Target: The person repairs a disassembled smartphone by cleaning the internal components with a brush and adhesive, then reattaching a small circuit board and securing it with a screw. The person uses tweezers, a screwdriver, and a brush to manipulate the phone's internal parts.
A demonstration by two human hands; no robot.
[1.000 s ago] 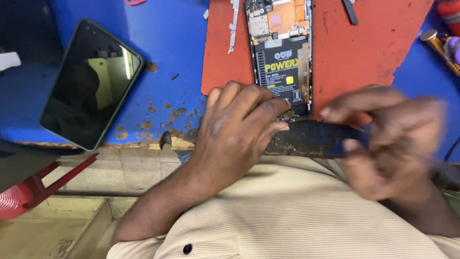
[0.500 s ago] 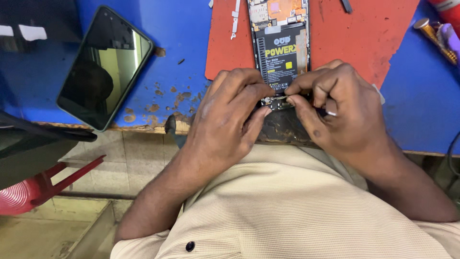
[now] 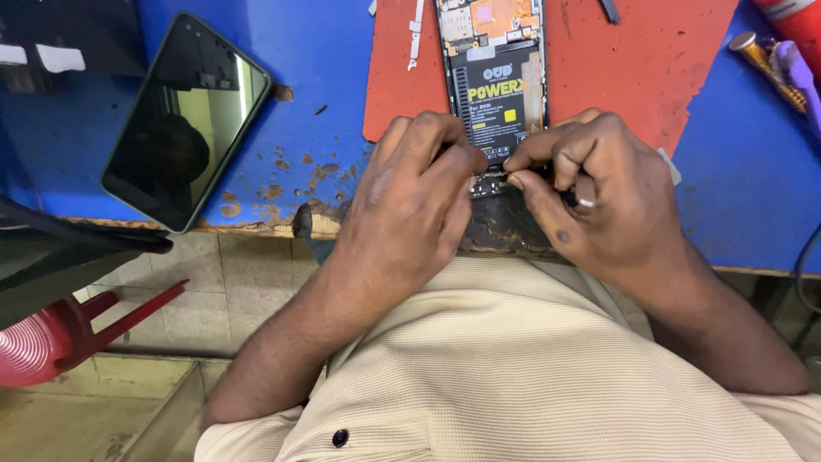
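An opened phone with its back cover off lies on a red mat, its black battery and circuit board exposed. My left hand rests on the phone's lower left edge, fingers curled around it. My right hand pinches a thin dark tool, its tip at the small board at the bottom of the phone. Both hands meet over that lower end, hiding most of it.
A second phone with a dark screen lies face up at the left on the blue table. A brass-tipped tool and a purple item sit at the far right. A red stool stands below left. A white strip lies on the mat.
My right hand came in from the right and settled at the phone's lower end with the tool. The view shifted slightly; the left hand stays on the phone.
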